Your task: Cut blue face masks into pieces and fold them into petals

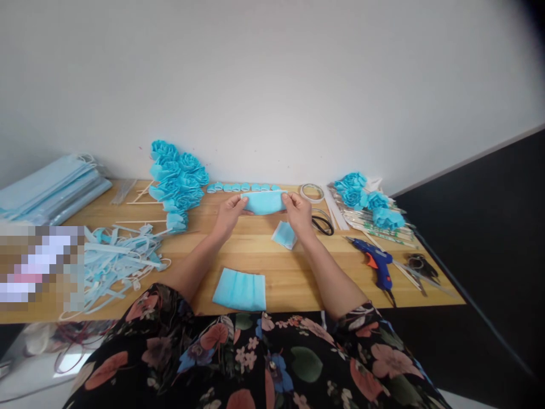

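Both hands hold one folded piece of light blue mask fabric (264, 202) stretched between them above the wooden table (298, 278). My left hand (231, 214) pinches its left end and my right hand (299, 212) pinches its right end, fingers closed. Just below my right hand lies a small blue fabric square (284, 234). A larger pleated blue fabric piece (240, 289) rests near the table's front edge. A row of small rolled blue pieces (242, 187) lies beyond the hands.
Blue fabric roses on sticks (176, 179) lie at back left, more roses (368, 200) at right. A stack of face masks (51, 190) and cut strips (114, 258) are at left. Tape roll (312, 192), scissors (322, 222), blue glue gun (378, 263) sit right.
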A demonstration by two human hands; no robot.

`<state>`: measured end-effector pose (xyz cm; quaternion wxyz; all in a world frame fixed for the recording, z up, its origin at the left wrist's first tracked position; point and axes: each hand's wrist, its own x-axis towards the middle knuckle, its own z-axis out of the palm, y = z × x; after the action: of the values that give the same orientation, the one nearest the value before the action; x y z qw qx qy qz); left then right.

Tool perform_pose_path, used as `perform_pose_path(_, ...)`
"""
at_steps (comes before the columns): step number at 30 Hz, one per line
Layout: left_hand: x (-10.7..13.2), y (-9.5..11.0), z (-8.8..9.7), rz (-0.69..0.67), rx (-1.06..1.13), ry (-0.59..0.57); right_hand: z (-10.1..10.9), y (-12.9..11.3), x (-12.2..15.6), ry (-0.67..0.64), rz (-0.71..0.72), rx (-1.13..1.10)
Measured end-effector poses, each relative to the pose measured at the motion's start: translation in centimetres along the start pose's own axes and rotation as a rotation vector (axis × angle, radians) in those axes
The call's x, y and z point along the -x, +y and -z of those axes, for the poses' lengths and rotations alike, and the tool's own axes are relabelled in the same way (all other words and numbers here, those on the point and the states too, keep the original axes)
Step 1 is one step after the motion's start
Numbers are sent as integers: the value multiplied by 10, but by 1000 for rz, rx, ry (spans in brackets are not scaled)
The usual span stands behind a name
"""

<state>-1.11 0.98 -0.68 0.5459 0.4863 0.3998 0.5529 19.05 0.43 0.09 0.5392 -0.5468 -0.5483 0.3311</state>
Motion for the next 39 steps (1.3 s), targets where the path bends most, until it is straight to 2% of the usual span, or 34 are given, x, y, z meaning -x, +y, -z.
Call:
perform_pose_path(4,2,5,-2,0,33,-21,-1,-2,1,-1,-11,-20)
perform_pose_path(10,0,-2,1,15,25,16,0,0,0,2,4,-19)
perform_pose_path(15,-1,-3,1,32,34,32,2,3,0,20,49,33)
perform_pose_path(24,-1,-2,1,55,56,25,0,-6,4,36,49,144)
perform_pose_path(30,-2,-7,4,66,54,48,3,-8,4,27,137,261)
perform_pose_path(34,-4,-7,8,67,43,91,21,-8,-5,203,223,460)
perform_pose_path(37,-4,-5,9,-34,-22,176,26,-4,-8,274,332,601)
perform_pose_path(39,-3,-3,7,-136,-111,203,22,-1,-5,198,443,660)
